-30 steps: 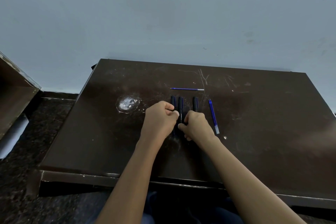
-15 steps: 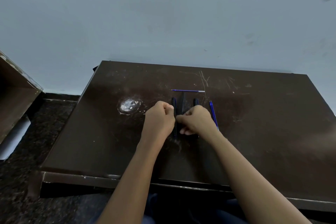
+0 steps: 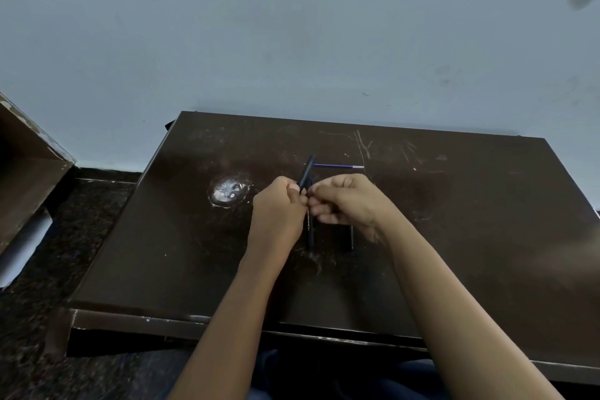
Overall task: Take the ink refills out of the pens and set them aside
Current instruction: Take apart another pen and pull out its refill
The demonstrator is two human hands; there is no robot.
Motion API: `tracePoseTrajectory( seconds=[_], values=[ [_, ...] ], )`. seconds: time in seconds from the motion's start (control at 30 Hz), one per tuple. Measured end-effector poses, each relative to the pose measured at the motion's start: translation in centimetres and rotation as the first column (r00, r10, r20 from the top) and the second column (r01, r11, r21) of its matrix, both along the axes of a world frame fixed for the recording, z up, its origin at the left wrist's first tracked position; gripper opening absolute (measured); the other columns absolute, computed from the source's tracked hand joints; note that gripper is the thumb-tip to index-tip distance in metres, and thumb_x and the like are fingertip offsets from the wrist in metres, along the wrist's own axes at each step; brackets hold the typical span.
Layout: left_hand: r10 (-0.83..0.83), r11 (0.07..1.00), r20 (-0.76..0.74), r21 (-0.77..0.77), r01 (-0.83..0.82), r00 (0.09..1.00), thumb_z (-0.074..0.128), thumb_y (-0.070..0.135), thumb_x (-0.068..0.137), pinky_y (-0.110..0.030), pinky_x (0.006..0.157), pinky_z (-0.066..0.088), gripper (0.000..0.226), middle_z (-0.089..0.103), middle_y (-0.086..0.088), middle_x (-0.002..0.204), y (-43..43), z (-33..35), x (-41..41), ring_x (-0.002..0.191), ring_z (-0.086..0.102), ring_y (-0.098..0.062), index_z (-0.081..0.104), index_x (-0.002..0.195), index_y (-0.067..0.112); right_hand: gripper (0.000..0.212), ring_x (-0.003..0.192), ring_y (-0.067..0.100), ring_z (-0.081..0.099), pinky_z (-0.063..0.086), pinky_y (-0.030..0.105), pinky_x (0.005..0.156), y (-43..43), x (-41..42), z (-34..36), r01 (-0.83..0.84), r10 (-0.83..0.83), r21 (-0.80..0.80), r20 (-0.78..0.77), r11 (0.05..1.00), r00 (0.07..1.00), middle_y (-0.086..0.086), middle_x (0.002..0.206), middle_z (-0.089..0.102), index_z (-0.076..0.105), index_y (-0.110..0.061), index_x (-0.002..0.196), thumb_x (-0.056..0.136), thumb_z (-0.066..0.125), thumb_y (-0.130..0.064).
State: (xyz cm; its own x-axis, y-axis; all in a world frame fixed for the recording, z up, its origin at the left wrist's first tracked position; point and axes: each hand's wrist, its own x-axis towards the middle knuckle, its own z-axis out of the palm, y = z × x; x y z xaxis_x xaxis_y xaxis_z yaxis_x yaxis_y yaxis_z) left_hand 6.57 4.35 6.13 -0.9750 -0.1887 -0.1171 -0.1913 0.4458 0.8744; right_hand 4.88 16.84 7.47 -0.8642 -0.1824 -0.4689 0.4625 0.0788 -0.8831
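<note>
A person seated at a dark, scratched desk (image 3: 454, 237) holds a black pen (image 3: 306, 174) up off the surface with both hands. The left hand (image 3: 276, 208) is curled into a loose fist, its fingers closed around the pen's lower part, so that the barrel rises from the top of the fist and tilts slightly to the right, its far end overlapping the view of a refill behind it. The right hand (image 3: 347, 201) meets the left at the pen, its fingers bent inward and pinched narrow against the barrel just beside the left thumb; how much of the pen the right fingertips actually grip cannot be told.

Two more pens lie flat on the desk beneath the hands. One (image 3: 310, 230) shows between the two wrists, with pale lettering along its side. The other pen (image 3: 351, 237) lies parallel to it, mostly hidden under the right hand.

A blue refill (image 3: 337, 166) lies crosswise on the desk beyond the hands, its pale tip pointing right.

A worn whitish patch (image 3: 227, 191) marks the desk to the left of the hands. A pale wall (image 3: 292, 42) stands behind the desk.
</note>
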Motion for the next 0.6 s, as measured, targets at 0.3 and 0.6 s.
tracePoseTrajectory(
  seconds=[0.3, 0.6],
  values=[
    [-0.239, 0.941, 0.167, -0.203, 0.270, 0.957, 0.042, 0.032, 0.098, -0.013, 0.047, 0.031, 0.022, 0.055, 0.008, 0.069, 0.34, 0.69, 0.58, 0.056, 0.047, -0.003, 0.059, 0.089, 0.022, 0.019, 0.052, 0.004, 0.055, 0.048, 0.013, 0.050, 0.12, -0.42, -0.84, 0.156, -0.156, 0.011, -0.033, 0.988, 0.987, 0.002, 0.063, 0.064, 0.065, -0.004, 0.086, 0.088, 0.066, -0.023],
    [-0.215, 0.958, 0.074, -0.178, 0.225, 0.974, 0.051, 0.040, 0.093, -0.021, 0.054, 0.034, 0.025, 0.050, 0.008, 0.061, -0.16, 0.19, 0.47, 0.055, 0.045, -0.005, 0.066, 0.085, 0.022, 0.031, 0.057, 0.007, 0.049, 0.045, 0.012, 0.052, 0.08, -0.59, -0.63, 0.152, -0.151, 0.006, -0.072, 0.988, 0.986, 0.007, 0.069, 0.059, 0.066, 0.009, 0.100, 0.090, 0.062, -0.021]
  ],
)
